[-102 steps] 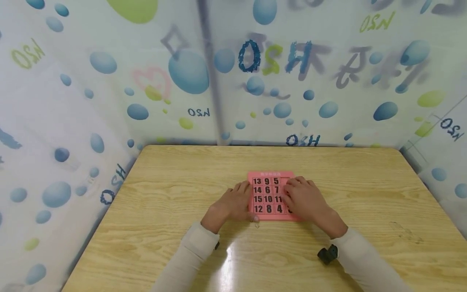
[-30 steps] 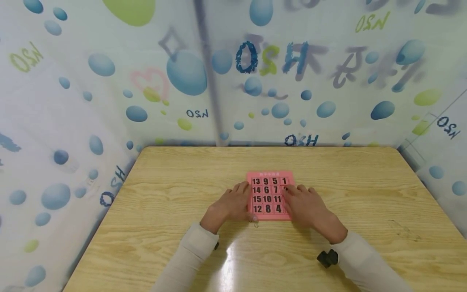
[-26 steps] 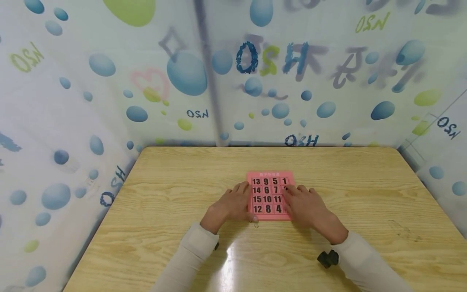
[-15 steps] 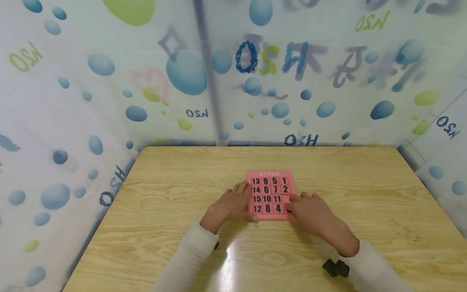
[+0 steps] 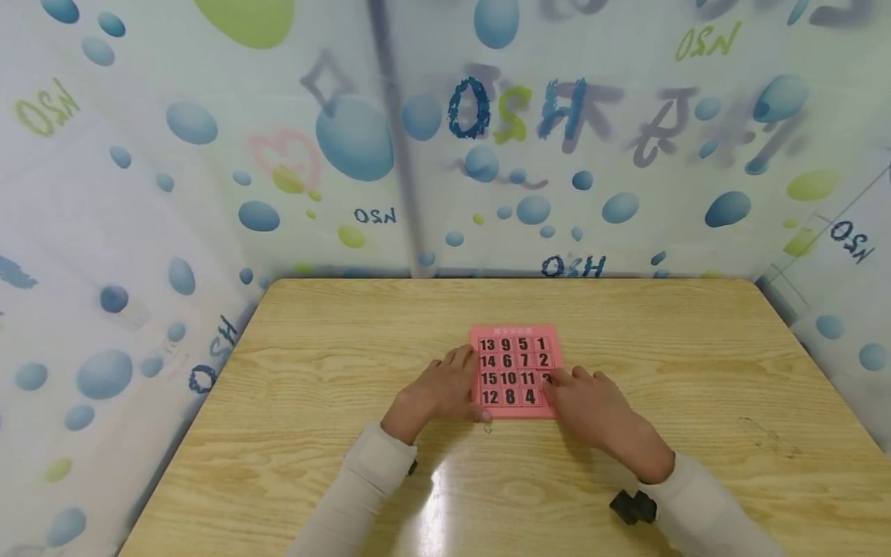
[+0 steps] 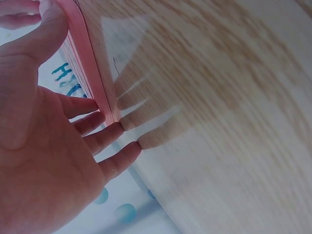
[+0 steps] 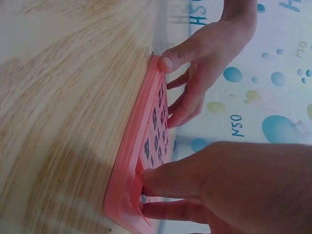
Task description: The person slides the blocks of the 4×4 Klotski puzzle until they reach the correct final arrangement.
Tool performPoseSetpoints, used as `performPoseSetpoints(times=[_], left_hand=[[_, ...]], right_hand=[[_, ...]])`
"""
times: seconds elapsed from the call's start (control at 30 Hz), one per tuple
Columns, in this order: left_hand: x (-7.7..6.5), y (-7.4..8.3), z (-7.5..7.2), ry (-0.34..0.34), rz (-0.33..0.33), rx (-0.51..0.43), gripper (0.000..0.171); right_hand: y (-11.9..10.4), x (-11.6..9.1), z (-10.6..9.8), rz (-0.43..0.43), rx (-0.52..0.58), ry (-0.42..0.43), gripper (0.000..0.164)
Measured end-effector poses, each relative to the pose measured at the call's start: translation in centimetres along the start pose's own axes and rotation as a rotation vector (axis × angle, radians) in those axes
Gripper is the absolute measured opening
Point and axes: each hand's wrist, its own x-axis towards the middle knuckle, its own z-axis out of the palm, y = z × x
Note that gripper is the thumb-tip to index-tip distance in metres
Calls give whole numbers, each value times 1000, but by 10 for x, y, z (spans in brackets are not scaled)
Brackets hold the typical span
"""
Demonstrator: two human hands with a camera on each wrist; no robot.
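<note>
Counter [image 5: 661, 333] in pale wood, with a glare patch towards six o'clock, carries everything here; near its middle lies a flat pink number puzzle [image 5: 515, 413], face up; it looks like thin moulded plastic, so I judge it light, stiff and fairly sturdy, yet apt to skate on smooth wood when pushed; the outer rim seems the best hold, away from the numbers. The left hand [image 5: 445, 391] rests at the puzzle's nine o'clock edge, fingers spread and nearly straight against the rim, thumb at the seven o'clock corner; nothing is wrapped in them. The right hand [image 5: 592, 406] reaches in from four o'clock, fingers gently bent, thumb and one finger parted; they touch the puzzle near its three-to-five o'clock side and have hold of nothing that I can see. The numbered tiles [image 5: 509, 378] look small, hard and probably slick, better pressed and slid by a fingertip than pinched; one tile [image 5: 546, 378], its number half hidden by a fingertip, sits just on the six o'clock side of the 2 tile [image 5: 544, 360]; the five o'clock slot, beside the 4 tile [image 5: 530, 397], is mostly covered; the right wrist view suggests a vacant recess there.
</note>
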Motion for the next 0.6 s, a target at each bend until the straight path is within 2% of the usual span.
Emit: performPoseSetpoints(times=[0.27,0.47,0.6], left_hand=[[1,0,1,-1,2,12,108],[2,1,1,7,-2,46,107],[3,0,2,5,0,40,107]], right_hand=[[-3,3,1,11,25,16,25],[-13,1,-6,-89,140,12,20],[-14,-1,-7,-109,132,-38,22]])
